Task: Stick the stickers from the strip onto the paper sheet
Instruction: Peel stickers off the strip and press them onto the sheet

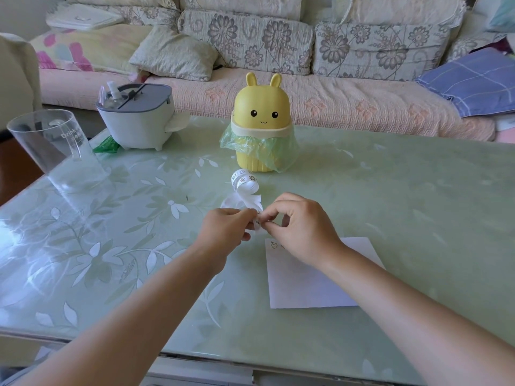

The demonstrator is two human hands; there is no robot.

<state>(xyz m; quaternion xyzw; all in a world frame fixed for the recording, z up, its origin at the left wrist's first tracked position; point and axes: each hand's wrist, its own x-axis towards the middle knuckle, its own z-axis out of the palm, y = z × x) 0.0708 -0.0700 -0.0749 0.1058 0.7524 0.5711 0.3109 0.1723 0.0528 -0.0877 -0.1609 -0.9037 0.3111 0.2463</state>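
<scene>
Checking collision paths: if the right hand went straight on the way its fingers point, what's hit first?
Probably the left hand: the right hand points across at it, both pinching the sticker strip between them. Depth unclear.

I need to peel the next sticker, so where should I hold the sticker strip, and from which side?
The sticker strip is probably best pinched at its flat near end, from left and right, as the left hand and right hand do now. Its far end curls into a loose coil that would likely just unroll.
</scene>
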